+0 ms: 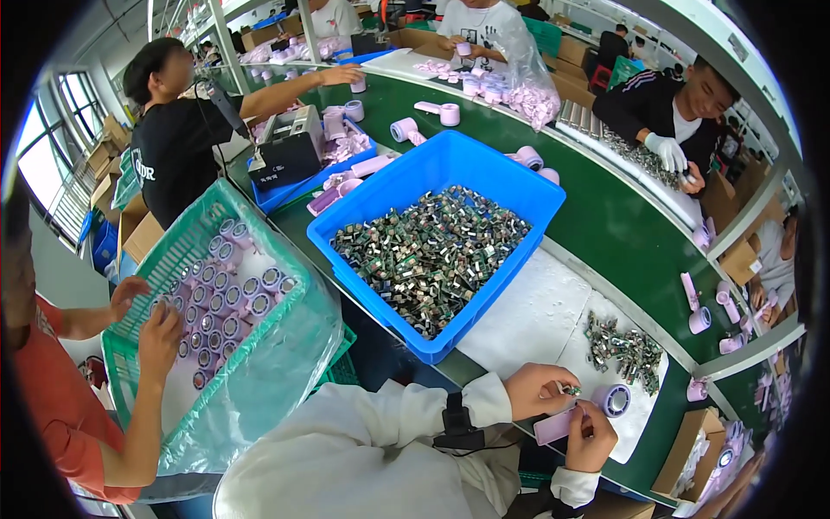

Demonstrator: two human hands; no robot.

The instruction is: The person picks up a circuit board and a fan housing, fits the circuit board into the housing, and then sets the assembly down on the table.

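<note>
Off-white cloth sleeves cover our forearms, w/ a black strap at the L wrist. Our R hand pinches a flat lilac handle b/w thumb & fingers; a round lilac fan head sits just past those fingertips on a white sheet, & the hand hides whether the two join. Our L hand, just beside, has thumb & fingertips drawn together on what looks like a small circuit board, mostly hidden. Near the head, same sheet, we've a loose heap of boards.

Over to the L, a blue bin holds lots more boards, all jumbled. Further L, a green mesh crate, part-wrapped in clear plastic, holds lilac fans heads-up; a co-worker in an orange top has both hands at it. Off to our R: a cardboard box.

Past the bin runs a green belt w/ lilac fan parts on it. Beside a dark equip. box, a co-worker in a black tee stretches an arm across. Opp. side, another co-worker's white glove is among small pcs; farther back, a person in a white tee is by a lilac pile.
</note>
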